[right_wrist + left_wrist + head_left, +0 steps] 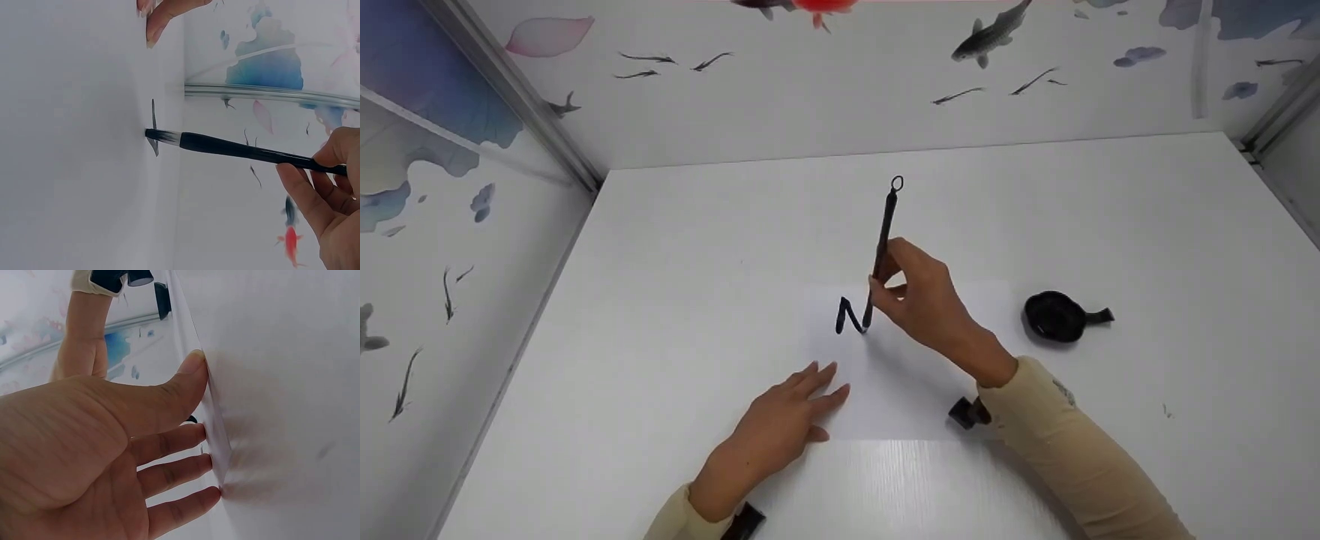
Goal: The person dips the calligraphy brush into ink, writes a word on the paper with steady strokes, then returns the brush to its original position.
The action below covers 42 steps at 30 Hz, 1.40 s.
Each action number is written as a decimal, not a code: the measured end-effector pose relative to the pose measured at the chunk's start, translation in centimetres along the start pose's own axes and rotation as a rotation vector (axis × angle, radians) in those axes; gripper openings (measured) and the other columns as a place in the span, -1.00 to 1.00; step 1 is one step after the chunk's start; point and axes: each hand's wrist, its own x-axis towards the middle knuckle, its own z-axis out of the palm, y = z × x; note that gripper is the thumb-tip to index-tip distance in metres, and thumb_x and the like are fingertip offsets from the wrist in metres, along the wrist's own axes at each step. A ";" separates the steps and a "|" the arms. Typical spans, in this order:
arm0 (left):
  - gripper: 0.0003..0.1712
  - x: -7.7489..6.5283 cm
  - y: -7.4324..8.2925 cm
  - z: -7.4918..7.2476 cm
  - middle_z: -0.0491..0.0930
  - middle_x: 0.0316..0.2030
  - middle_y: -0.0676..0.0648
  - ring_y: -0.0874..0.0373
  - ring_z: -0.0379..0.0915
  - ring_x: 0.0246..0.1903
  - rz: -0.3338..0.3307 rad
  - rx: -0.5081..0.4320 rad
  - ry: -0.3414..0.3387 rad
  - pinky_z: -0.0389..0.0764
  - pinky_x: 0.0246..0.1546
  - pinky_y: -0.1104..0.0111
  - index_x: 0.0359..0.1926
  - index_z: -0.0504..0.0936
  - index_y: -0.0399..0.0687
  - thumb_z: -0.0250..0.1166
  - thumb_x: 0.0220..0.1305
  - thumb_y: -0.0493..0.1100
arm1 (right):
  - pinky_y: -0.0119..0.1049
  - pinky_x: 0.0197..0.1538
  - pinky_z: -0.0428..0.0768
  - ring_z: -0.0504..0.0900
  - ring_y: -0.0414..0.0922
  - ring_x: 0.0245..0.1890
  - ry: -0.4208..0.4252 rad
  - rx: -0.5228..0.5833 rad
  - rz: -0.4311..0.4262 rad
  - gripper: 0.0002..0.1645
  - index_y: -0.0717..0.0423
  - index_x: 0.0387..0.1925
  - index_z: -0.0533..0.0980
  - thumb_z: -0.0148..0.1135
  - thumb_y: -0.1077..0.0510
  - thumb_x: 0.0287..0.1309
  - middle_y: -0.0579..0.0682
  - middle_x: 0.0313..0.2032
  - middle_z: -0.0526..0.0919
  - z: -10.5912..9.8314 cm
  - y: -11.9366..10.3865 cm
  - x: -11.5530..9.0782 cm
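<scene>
My right hand (pixel 926 300) pinches a dark ink brush (pixel 886 225) partway along its handle and holds it nearly upright. In the right wrist view, the inked tip of the brush (pixel 163 135) meets the sheet of white paper (pixel 900 405). A black zigzag stroke (pixel 849 315) runs across the paper and ends at the brush tip. My left hand (pixel 780 424) rests with spread fingers on the paper's lower left edge; in the left wrist view, the thumb and fingertips (pixel 194 363) touch the sheet.
A small black ink dish (pixel 1054 316) with a short handle stands to the right of the paper. White panels with painted fish (pixel 992 34) rise behind and at the left of the white table (pixel 697 247). A dark wrist camera (pixel 962 413) hangs under the right sleeve.
</scene>
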 end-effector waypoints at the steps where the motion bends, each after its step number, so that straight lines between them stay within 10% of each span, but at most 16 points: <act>1: -0.29 0.0 0.0 0.0 0.30 0.33 -0.13 -0.09 0.21 0.30 0.000 -0.001 0.000 0.50 0.06 0.10 0.30 0.45 0.03 0.41 0.09 -0.12 | -0.45 -0.35 0.62 0.58 -0.23 -0.30 -0.001 -0.001 -0.002 -0.73 0.21 -0.19 0.38 0.20 0.44 0.08 -0.02 -0.34 0.53 -0.1 -0.1 0.0; 42: -0.27 0.0 -0.1 0.2 0.27 0.35 -0.11 -0.08 0.18 0.32 -0.023 -0.019 -0.006 0.45 0.11 0.10 0.31 0.44 0.06 0.42 0.07 -0.12 | -0.47 -0.32 0.62 0.59 -0.22 -0.24 0.082 -0.022 -0.003 -0.73 0.23 -0.15 0.40 0.23 0.41 0.12 0.02 -0.27 0.52 0.3 0.9 0.1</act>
